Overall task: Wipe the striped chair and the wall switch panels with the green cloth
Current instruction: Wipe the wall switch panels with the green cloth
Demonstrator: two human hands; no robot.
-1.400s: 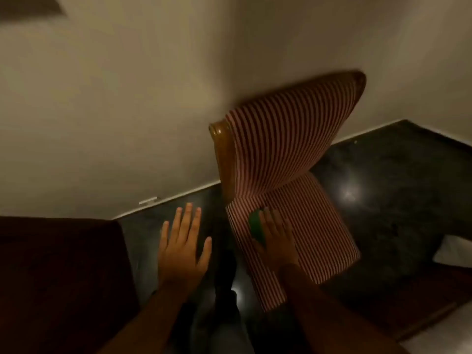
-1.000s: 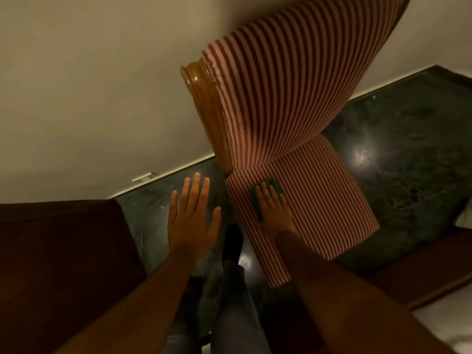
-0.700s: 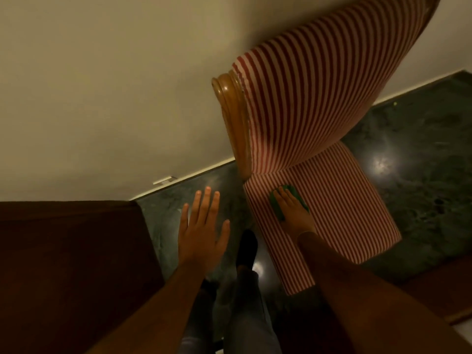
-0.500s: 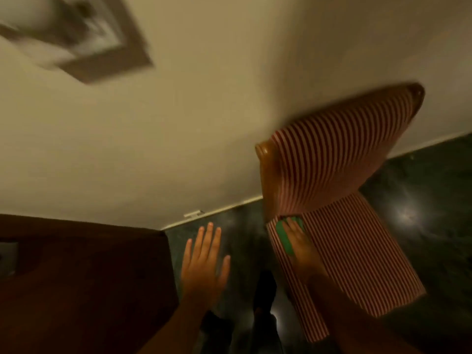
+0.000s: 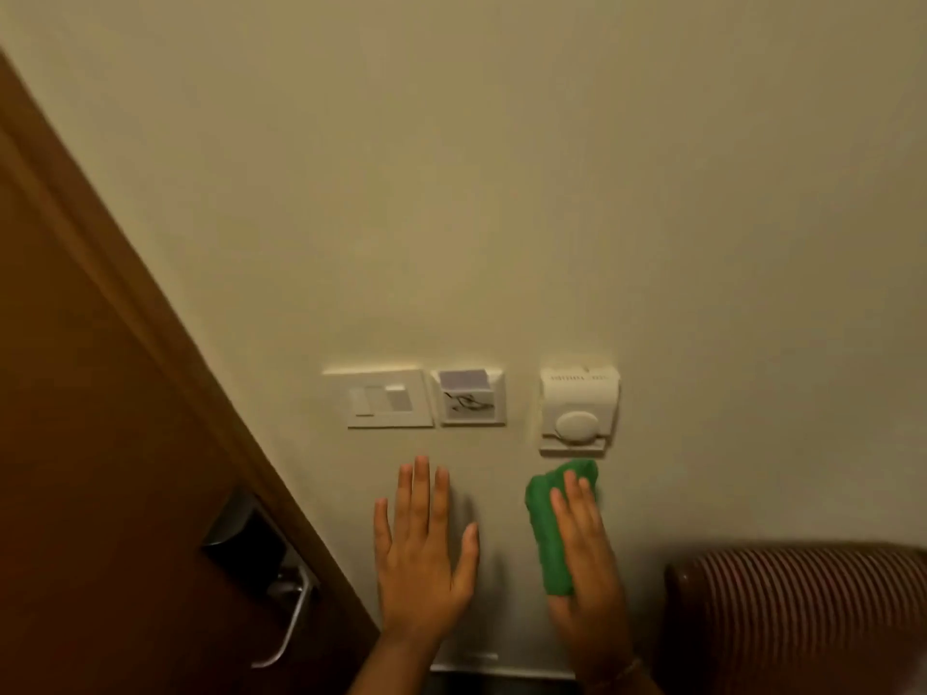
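Change: both hands are now lifting off the striped chair's seat up to the wall, with the view following.
Green cloth point(image 5: 549, 534): lying bunched under the right hand point(image 5: 587, 549), just below the dial panel point(image 5: 578, 409).
Right grip: fingers are pressing flat over the cloth, pinning it against the wall point(image 5: 501, 193).
Left hand point(image 5: 424, 549): hanging open, fingers spread, grasping nothing, below the switch panels point(image 5: 390, 398).
Striped chair point(image 5: 802, 619): showing at lower right.
Door point(image 5: 100, 469): standing at left.
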